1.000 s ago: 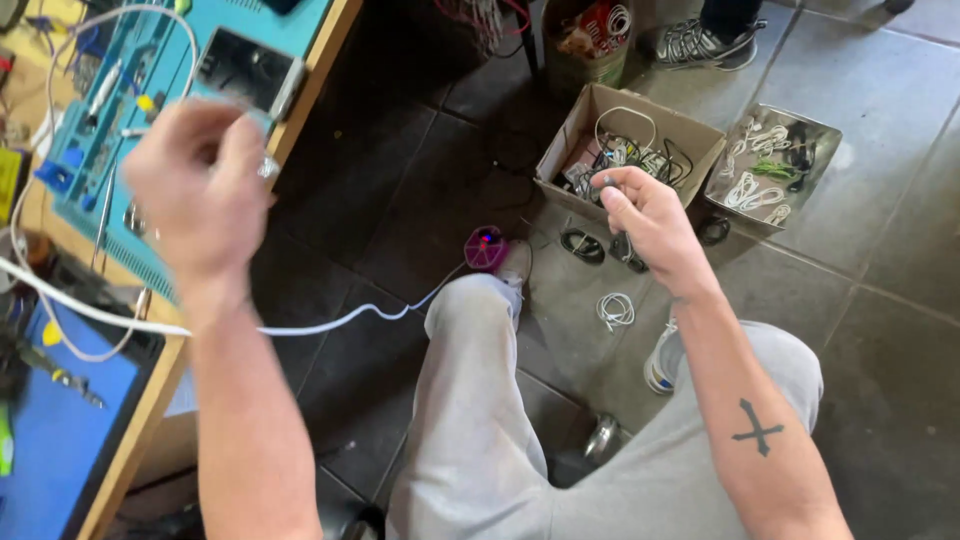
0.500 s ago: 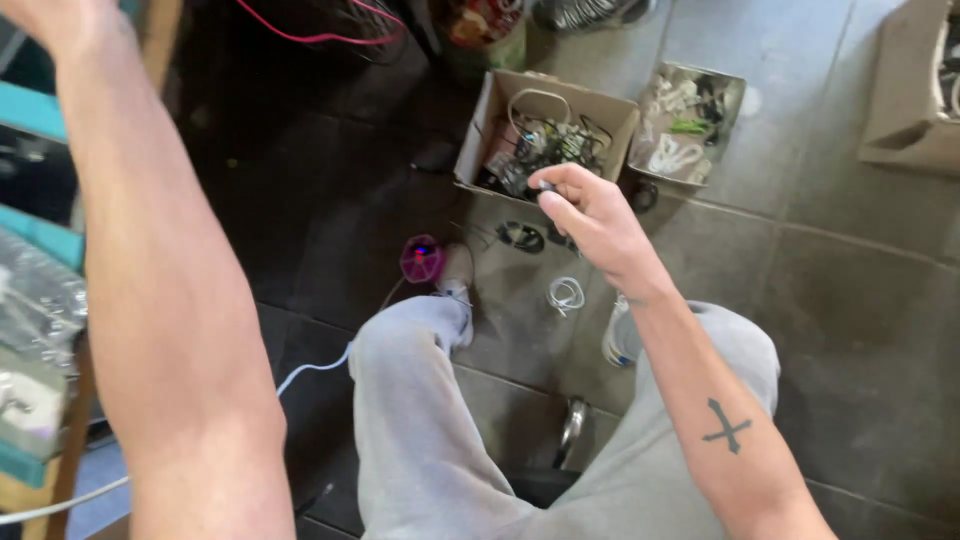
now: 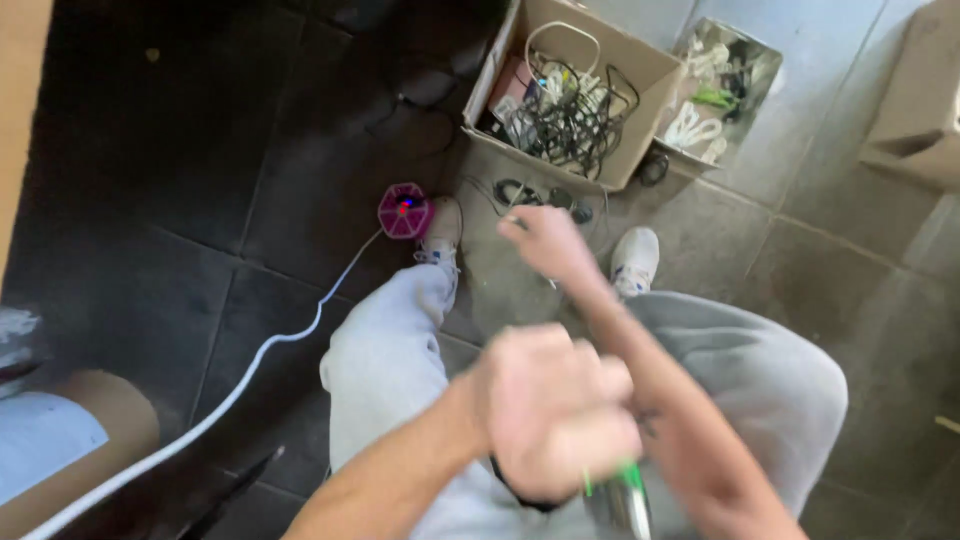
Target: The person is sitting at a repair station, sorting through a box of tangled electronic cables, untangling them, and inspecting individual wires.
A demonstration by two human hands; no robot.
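One view only — a camera on the person's head, looking almost straight down past grey-trousered knees to the tiled floor [image 3: 820, 270]. The left hand [image 3: 555, 410] sits very near the lens at lower centre, blurred; the cardboard box [image 3: 640, 75] of cables lies farther off at upper centre, near the frame's top edge.

There's an open brown cardboard box [image 3: 640, 75] on the floor, full of tangled cables. Just right of the box sits a shiny silvery tray [image 3: 745, 50]; further right, another tan box [image 3: 915, 110].

Grey sweatpants [image 3: 400, 350], white sneakers [image 3: 634, 258], bare forearms.
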